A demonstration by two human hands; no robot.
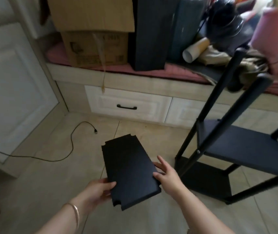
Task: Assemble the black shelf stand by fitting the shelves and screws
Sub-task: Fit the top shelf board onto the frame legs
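Observation:
A loose black shelf board [129,168] with notched corners is held flat above the tiled floor in the middle of the view. My left hand [97,190] grips its near left edge, thumb on top. My right hand [164,173] holds its right edge with the thumb on the board and the fingers spread. To the right stands the partly built black shelf stand [222,149], tilted, with two shelves fitted between its black poles. A screw head [198,151] shows on one pole.
A black cable [70,141] lies on the floor to the left. Behind is a bench with white drawers [128,105], topped with cardboard boxes [94,48], dark bags and clutter. A white cabinet door [8,92] fills the left side.

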